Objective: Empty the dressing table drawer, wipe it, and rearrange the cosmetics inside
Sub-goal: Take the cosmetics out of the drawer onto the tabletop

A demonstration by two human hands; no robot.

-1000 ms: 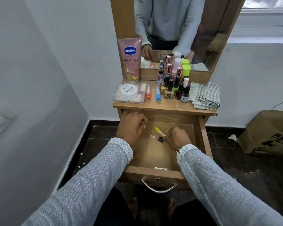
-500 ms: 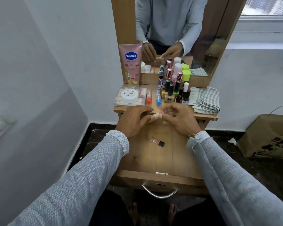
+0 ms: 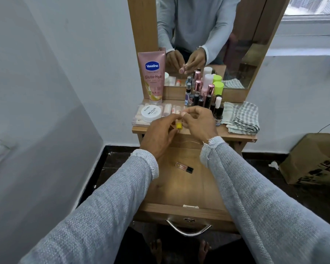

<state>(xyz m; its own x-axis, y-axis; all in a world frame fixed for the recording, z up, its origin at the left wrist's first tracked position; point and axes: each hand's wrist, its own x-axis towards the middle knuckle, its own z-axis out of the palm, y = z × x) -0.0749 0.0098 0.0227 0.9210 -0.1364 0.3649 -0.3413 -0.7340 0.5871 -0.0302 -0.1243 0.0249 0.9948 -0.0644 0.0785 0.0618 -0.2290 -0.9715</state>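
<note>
The wooden drawer [image 3: 181, 187] is pulled open, and one small clear tube with a black cap [image 3: 184, 167] lies on its floor. Above the dressing table's front edge, my left hand [image 3: 157, 138] and my right hand [image 3: 196, 123] both pinch a small yellow-capped tube [image 3: 178, 125], held upright between the fingertips. On the tabletop [image 3: 236, 134] stand a pink Vaseline tube [image 3: 153, 77], a white nail polish remover jar [image 3: 151, 113] on a clear case, and several small bottles [image 3: 206, 96].
A folded checked cloth [image 3: 240, 119] lies at the tabletop's right. A mirror [image 3: 202, 35] rises behind the cosmetics. A brown paper bag [image 3: 312, 159] sits on the dark floor at right. A white wall closes the left side. The drawer handle [image 3: 188, 228] faces me.
My hands lifted the yellow-capped tube out of the drawer and up to the level of the tabletop. The black-capped tube stayed lying in the drawer.
</note>
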